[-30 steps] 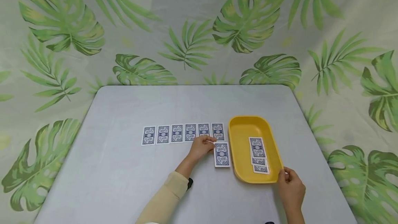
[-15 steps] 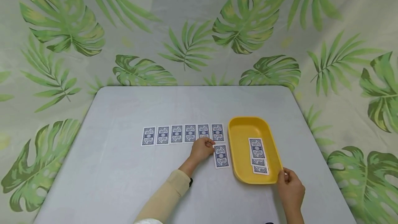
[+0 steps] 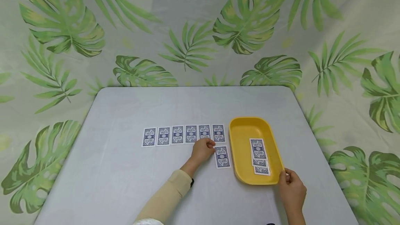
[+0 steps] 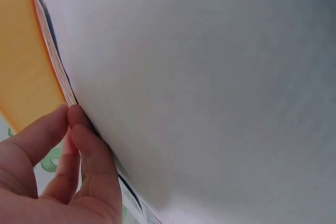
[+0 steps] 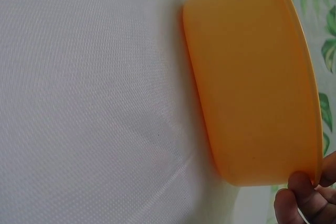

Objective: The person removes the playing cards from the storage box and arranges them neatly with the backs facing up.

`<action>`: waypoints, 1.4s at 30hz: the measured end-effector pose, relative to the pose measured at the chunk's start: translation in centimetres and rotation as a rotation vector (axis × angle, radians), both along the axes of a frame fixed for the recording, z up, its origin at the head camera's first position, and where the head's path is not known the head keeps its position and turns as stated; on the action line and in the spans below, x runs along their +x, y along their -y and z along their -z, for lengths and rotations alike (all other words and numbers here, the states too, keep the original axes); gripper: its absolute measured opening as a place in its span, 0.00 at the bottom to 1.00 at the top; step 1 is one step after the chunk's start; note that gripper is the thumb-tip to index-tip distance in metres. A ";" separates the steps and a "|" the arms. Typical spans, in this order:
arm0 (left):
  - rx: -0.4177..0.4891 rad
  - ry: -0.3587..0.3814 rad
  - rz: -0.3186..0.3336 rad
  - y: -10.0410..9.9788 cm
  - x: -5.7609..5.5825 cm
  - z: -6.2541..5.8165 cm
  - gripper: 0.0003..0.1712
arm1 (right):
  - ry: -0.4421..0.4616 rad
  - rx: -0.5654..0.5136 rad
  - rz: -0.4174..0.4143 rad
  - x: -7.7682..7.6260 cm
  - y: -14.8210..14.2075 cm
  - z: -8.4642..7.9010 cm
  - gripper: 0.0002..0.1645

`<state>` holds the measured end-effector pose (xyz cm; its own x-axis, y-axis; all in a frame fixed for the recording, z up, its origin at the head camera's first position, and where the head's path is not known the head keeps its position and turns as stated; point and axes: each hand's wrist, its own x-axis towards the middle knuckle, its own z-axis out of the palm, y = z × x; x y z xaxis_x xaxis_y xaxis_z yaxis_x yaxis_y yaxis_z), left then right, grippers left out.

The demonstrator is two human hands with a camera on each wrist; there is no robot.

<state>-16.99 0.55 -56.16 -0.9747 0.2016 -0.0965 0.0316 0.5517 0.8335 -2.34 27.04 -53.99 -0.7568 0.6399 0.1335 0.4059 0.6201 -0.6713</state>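
Note:
My left hand [image 3: 202,149] pinches the left upper corner of a face-down playing card [image 3: 222,157] between thumb and fingertips. The card has a blue-and-white patterned back and lies just left of a yellow tray [image 3: 242,141]. In the left wrist view the card [image 4: 56,59] shows edge-on, with the fingertips at its near end. My right hand [image 3: 292,189] grips the tray's lower right corner by the rim, thumb and fingers on either side, also visible in the right wrist view. Inside the tray, several overlapping playing cards [image 3: 258,149] lie face down toward its right side.
Several face-down playing cards [image 3: 177,134] form a straight row above the left hand, running left from the tray. The left hand partly covers one of them. All stand on a white-covered table [image 3: 109,169] with a leaf-patterned cloth [image 3: 187,49] behind and around it.
Over the first half second, the left hand and its card came slightly toward the person, widening the gap below the row. Since then nothing visibly moved. The right hand stayed on the tray.

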 end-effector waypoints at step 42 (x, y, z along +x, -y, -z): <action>0.190 -0.023 0.114 -6.0 -0.6 -6.3 0.07 | -0.017 -0.009 0.008 0.1 0.0 -0.2 0.15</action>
